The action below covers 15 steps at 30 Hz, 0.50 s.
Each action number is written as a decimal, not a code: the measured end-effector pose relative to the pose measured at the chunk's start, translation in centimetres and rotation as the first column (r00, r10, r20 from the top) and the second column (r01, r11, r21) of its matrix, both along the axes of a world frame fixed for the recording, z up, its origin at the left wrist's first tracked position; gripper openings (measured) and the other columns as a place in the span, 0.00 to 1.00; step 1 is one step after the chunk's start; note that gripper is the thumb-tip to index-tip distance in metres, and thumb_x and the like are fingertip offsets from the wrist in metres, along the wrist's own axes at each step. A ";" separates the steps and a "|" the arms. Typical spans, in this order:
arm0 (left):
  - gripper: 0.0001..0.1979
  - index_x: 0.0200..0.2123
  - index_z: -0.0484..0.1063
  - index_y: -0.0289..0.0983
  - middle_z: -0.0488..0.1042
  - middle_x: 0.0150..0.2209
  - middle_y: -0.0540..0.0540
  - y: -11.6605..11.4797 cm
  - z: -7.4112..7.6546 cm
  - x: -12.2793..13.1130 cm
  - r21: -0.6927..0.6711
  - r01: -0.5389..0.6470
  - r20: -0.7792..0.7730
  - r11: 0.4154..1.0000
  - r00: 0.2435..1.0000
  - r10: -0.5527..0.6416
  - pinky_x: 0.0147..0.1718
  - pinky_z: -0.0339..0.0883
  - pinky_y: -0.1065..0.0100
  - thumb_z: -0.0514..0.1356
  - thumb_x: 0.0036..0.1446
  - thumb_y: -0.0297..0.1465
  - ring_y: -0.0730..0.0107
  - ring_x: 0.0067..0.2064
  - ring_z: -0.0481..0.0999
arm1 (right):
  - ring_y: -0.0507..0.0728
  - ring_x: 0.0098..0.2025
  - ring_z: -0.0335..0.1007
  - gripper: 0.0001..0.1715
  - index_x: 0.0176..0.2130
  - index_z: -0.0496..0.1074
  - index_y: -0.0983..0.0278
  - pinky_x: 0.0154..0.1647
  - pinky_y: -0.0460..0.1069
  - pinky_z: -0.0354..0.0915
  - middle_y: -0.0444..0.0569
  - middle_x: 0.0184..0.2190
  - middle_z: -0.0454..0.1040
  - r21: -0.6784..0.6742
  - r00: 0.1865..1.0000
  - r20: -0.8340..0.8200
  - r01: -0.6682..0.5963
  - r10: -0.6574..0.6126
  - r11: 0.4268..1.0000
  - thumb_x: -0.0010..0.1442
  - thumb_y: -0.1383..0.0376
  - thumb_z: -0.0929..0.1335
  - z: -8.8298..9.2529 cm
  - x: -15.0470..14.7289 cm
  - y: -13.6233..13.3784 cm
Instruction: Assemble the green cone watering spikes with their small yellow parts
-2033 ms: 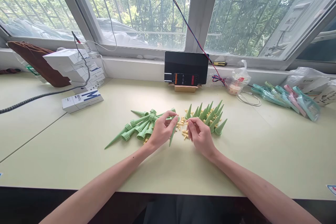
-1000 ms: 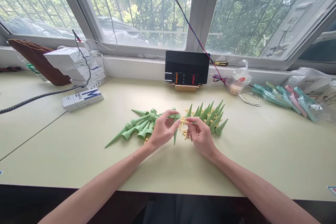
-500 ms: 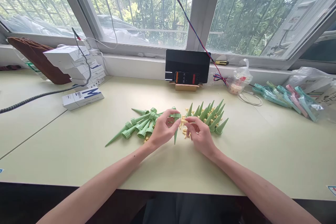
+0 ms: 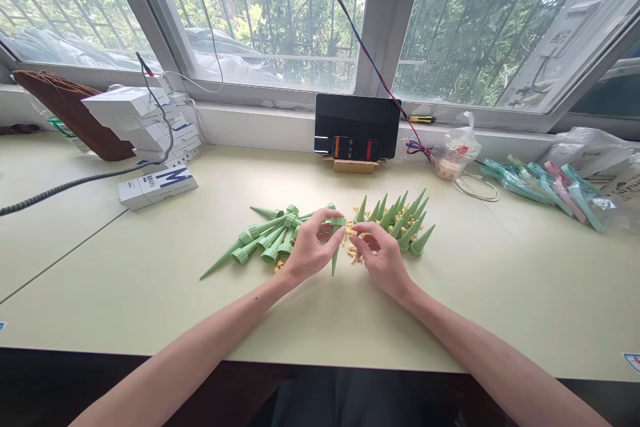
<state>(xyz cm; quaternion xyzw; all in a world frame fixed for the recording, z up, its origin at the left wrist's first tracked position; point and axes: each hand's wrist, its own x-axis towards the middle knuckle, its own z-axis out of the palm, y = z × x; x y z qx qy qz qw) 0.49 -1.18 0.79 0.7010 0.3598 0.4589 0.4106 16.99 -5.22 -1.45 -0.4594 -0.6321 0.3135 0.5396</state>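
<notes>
My left hand [image 4: 310,250] grips a green plastic spike [image 4: 335,247] near its wide end, tip pointing down at the table. My right hand [image 4: 383,257] pinches a small yellow piece [image 4: 351,232] right beside the spike's wide end. Left of my hands lies a pile of green spikes [image 4: 263,240] on their sides. To the right a group of green cones [image 4: 400,220] stands upright, with small yellow pieces [image 4: 354,255] scattered between and under my hands.
A black tablet [image 4: 357,125] with a phone [image 4: 355,148] leaning on it stands at the window sill. White boxes [image 4: 145,127] are stacked at the left, one box [image 4: 157,185] lying apart. A plastic bag [image 4: 453,150] and pastel clips [image 4: 545,183] lie at the right.
My left hand has turned the green spike from slanting to nearly upright. My right hand has brought the small yellow piece closer to its wide end.
</notes>
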 end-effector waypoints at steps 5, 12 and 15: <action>0.12 0.45 0.70 0.36 0.70 0.27 0.52 0.1 -0.2 -0.1 0.026 0.003 -0.017 1.000 1.000 -0.003 0.24 0.68 0.74 0.61 0.60 0.34 0.76 0.24 0.69 | 0.52 0.26 0.68 0.10 0.43 0.71 0.62 0.25 0.48 0.69 0.48 0.36 0.72 0.007 1.000 0.013 0.002 -0.002 1.000 0.66 0.59 0.66 -0.1 0.0 0.0; 0.12 0.45 0.70 0.36 0.71 0.30 0.50 0.1 -0.4 -0.1 0.038 0.003 -0.018 0.999 1.000 -0.003 0.25 0.70 0.73 0.61 0.60 0.35 0.75 0.25 0.70 | 0.51 0.25 0.69 0.10 0.43 0.71 0.63 0.26 0.48 0.69 0.47 0.34 0.72 -0.002 1.000 0.027 -0.001 0.001 1.000 0.66 0.59 0.66 0.1 0.0 0.0; 0.12 0.46 0.70 0.37 0.73 0.33 0.48 0.1 -0.4 -0.1 0.041 0.004 -0.019 0.999 1.000 -0.003 0.27 0.71 0.72 0.61 0.61 0.35 0.75 0.27 0.71 | 0.52 0.26 0.69 0.11 0.42 0.71 0.63 0.26 0.48 0.68 0.47 0.33 0.73 -0.009 0.999 0.037 -0.002 0.002 1.000 0.66 0.58 0.66 0.2 0.0 0.0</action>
